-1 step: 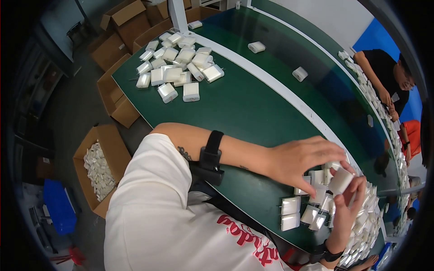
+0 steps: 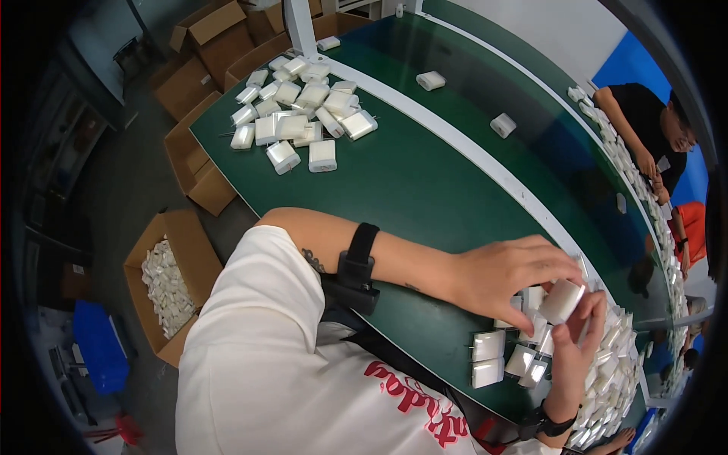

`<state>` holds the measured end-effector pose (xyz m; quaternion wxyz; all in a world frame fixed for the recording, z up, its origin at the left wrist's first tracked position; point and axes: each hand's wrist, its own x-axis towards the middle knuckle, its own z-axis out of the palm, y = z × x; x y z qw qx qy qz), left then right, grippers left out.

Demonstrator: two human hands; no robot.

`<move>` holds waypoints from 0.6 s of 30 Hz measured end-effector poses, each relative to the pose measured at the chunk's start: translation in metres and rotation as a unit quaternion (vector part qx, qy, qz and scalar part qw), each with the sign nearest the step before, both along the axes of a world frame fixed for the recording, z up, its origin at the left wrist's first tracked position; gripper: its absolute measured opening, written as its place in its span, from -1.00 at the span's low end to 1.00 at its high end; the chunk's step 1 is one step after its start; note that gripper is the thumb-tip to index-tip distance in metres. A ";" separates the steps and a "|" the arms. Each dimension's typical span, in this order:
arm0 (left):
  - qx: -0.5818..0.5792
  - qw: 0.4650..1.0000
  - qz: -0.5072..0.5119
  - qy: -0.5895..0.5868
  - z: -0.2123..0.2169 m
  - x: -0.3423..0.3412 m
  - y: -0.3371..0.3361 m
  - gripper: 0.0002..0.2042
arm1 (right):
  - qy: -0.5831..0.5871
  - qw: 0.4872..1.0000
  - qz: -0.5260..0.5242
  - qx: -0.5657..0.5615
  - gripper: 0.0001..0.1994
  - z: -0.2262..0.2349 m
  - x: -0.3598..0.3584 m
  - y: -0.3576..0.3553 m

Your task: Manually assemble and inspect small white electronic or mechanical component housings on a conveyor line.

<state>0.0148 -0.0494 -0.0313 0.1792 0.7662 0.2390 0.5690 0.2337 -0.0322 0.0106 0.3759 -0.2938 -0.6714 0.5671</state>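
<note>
Handling one white block (image 2: 562, 301) right now, out at about 4 o'clock from the middle of my view, above the green table (image 2: 394, 189). Right hand (image 2: 570, 364) looks to be pinching it, thumb at the lower edge, fingers round the far side. Left hand (image 2: 504, 277) comes in from 9 o'clock of the block, arched, thumb spread well away from the fingers. Can't tell if those fingertips actually touch it.

My read on the step: one piece is up for turning or checking between both hands, nothing more certain than that. Next move, I'd guess, calls for a settled fingertip hold and a choice of where to put it: either the loose blocks (image 2: 487, 346) toward 7 o'clock of my hands, or the group (image 2: 321, 155) up at 11 o'clock on the table. The big heap (image 2: 613, 371) sits at 5 o'clock from the block, so a sloppy wrist could knock it.

Stuff I can't make out: the underside of my block and whatever the right fingers cover, plus several blocks under my hands. Some table blocks show thin prongs; can't see any on mine. My right forearm is mostly out of frame, and the co-worker (image 2: 644, 121) at 2 o'clock is warped by the rim.
</note>
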 end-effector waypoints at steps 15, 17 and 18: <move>-0.138 0.740 0.637 0.165 0.057 -0.275 -0.046 -0.44 | -0.177 0.944 -0.113 0.254 -0.68 -0.019 0.025 0.002; -0.190 0.683 0.674 0.209 0.045 -0.310 -0.058 -0.44 | -0.162 0.948 -0.111 0.249 -0.69 -0.020 0.027 0.004; -0.239 0.624 0.703 0.245 0.043 -0.313 -0.055 -0.43 | -0.153 0.950 -0.111 0.249 -0.69 -0.019 0.029 0.006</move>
